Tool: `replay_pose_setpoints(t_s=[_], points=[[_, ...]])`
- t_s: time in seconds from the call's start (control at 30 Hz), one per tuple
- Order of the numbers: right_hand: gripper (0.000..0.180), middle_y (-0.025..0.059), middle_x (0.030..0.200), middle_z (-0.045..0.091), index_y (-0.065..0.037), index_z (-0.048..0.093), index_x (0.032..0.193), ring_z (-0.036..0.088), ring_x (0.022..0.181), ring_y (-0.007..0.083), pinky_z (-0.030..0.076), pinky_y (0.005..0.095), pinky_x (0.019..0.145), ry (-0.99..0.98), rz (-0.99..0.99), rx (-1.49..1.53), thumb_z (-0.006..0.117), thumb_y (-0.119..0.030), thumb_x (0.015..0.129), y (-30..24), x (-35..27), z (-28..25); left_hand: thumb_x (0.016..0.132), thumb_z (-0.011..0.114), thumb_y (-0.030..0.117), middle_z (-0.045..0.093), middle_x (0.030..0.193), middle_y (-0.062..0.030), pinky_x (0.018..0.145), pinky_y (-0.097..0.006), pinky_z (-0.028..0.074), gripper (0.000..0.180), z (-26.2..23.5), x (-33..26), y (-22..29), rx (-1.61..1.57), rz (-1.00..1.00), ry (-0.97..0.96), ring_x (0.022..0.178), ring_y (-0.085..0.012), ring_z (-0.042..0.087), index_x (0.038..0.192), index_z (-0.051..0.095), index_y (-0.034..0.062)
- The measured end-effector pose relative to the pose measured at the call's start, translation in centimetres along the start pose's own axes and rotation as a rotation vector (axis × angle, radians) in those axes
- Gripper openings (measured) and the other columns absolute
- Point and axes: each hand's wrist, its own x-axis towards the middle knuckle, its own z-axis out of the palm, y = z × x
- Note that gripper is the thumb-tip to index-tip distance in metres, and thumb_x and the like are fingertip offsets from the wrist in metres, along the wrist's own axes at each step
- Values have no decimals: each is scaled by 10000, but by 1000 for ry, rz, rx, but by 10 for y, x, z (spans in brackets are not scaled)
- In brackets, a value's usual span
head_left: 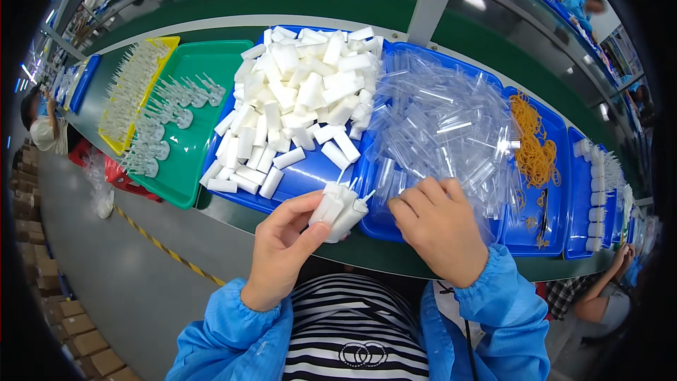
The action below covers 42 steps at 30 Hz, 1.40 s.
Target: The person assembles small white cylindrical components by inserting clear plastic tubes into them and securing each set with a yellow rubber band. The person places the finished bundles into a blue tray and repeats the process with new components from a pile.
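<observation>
My left hand (283,243) is closed around a small bunch of white cylindrical pieces (340,213), pinched between thumb and fingers. Thin pale stems stick up from their tops, and the nearest piece seems to have a clear sleeve around it. To its right, my right hand (443,229) hovers at the near edge of a blue tray (384,228) heaped with clear plastic tubes (444,127). Its fingers are curled downward, and whatever they grip is hidden beneath them. Behind my left hand, loose white foam cylinders (303,92) fill another blue tray (296,182).
Orange rubber bands (532,141) lie in a blue tray at right, with scissors (543,215). Further right, another tray holds white pieces (598,197). At left, a green tray (185,169) and a yellow tray (166,49) carry clear stemmed parts. Co-workers sit at both sides.
</observation>
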Motion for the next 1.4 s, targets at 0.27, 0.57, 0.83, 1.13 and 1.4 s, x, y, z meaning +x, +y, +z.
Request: replay_pose_setpoints(t_s=[0.27,0.57,0.83,1.13,1.4], points=[[269,118,1070,691,-4,617,1079,654,936,235,495,361,854,387,282,841,732,-16,836,1,9,-12,922,655,-38,549,1349,-213,1019,-409,510,296,12,-9,-5,104,147,-31,1227,-283,577,1216,627,-36],[340,185,1144,689,38,494,1204,669,1056,187,517,320,946,362,475,1554,684,-9,926,-19,11,-5,899,666,-79,518,1363,-201,975,-348,572,301,25,-10,-5,201,276,0,1219,-279,593,1198,658,-40],[361,179,1085,707,7,483,1123,686,1029,192,533,310,919,495,384,1558,752,-53,889,-28,7,8,893,694,-45,537,1341,-196,954,-344,573,286,28,-10,-3,303,306,38,1207,-272,601,1178,678,-27],[363,169,1081,714,11,497,1119,697,1010,195,554,313,876,444,366,1459,762,-51,877,-32,4,12,868,721,-34,587,1286,-182,926,-335,553,265,31,-8,-4,313,301,92,1131,-258,640,1133,713,-9],[290,115,1051,716,1,592,1071,695,943,198,532,315,835,401,353,1308,774,-76,859,-22,7,15,845,735,-48,588,1278,-185,924,-337,545,309,23,-10,-7,545,371,136,1147,-264,622,1152,716,-11]])
